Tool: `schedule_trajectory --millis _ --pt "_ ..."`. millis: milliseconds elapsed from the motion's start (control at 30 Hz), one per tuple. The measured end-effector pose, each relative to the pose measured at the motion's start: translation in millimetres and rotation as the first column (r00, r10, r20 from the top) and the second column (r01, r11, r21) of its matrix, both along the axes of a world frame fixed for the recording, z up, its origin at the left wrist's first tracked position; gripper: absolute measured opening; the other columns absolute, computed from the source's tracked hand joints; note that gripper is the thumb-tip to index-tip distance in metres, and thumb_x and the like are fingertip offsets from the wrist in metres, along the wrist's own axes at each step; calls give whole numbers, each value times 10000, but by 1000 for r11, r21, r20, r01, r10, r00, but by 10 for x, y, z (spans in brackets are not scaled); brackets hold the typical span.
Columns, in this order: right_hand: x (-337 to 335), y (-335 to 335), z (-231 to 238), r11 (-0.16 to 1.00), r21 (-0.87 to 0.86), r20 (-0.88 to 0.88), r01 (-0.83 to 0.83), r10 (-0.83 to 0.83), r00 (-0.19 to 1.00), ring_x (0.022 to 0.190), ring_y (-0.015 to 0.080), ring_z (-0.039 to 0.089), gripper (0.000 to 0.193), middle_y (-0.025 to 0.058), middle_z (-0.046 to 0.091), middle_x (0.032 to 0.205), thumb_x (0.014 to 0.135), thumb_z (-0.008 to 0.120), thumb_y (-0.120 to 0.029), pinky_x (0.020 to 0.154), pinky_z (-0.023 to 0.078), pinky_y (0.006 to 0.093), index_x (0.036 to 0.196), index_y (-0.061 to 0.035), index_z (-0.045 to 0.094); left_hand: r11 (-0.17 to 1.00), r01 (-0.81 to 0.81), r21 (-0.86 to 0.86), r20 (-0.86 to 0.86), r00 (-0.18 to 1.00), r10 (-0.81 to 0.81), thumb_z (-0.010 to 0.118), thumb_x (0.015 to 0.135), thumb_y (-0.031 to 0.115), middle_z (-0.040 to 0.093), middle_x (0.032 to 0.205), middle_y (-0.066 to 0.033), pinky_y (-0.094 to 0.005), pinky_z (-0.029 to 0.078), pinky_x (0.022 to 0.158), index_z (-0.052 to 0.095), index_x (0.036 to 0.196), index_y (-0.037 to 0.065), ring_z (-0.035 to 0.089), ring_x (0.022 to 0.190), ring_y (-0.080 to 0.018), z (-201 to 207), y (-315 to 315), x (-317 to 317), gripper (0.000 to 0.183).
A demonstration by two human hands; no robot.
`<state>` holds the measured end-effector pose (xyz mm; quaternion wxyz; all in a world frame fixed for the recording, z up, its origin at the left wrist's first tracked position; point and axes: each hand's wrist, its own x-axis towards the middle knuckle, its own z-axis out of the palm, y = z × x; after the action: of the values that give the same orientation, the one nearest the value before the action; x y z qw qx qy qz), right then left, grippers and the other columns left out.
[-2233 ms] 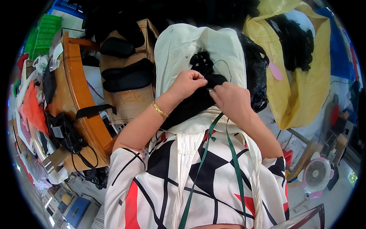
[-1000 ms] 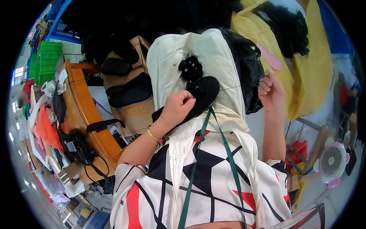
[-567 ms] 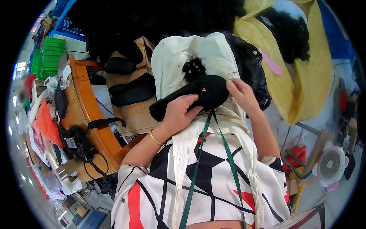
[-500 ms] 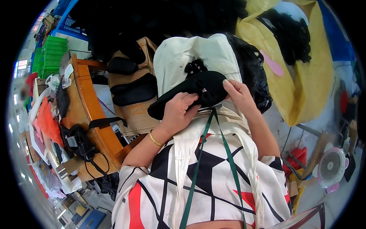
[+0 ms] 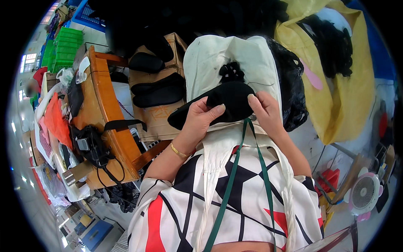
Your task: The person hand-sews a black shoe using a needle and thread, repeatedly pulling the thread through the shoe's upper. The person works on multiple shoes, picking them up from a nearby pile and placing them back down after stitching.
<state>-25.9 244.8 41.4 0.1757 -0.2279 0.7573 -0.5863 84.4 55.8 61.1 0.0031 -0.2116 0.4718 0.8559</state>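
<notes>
A black fabric slipper [image 5: 235,98] lies slantwise over my lap, its narrower end to the lower left. My left hand [image 5: 200,114] is closed around its middle, the thumb lying on top. At its right end my right hand [image 5: 267,110] pinches the edge between thumb and fingers. Just beyond the slipper, a small cluster of black bows with tiny shiny bits [image 5: 231,72] rests on the white cloth [image 5: 201,54] over my lap. My fingers hide part of the slipper.
More black slippers [image 5: 159,95] lie on a cardboard box [image 5: 161,122] to the left, by a wooden stool frame [image 5: 98,80]. A black plastic bag [image 5: 294,92] and a yellow sack [image 5: 344,113] with black pieces stand right. A fan [image 5: 363,191] is at lower right.
My left thumb has shifted onto the top of the slipper, and the small bow seen on it before no longer shows. Both hands still hold it. The whole view has shifted slightly.
</notes>
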Motion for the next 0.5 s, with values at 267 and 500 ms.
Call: schedule_trajectory --millis 267,500 --pt "-234 101 100 909 307 356 -283 166 920 749 153 575 489 94 629 752 866 683 -435 689 480 349 957 45 663 837 221 -501 115 975 -189 753 839 61 651 845 29 -231 472 684 689 988 -18 547 755 -47 -60 -141 -113 181" --pt "-348 216 -18 997 73 579 7 -48 814 859 157 640 510 72 707 933 887 687 -433 789 523 320 1074 41 712 331 -96 -939 -188 947 -259 731 843 73 666 938 -113 -348 485 793 664 990 15 611 857 -269 61 21 -322 171"
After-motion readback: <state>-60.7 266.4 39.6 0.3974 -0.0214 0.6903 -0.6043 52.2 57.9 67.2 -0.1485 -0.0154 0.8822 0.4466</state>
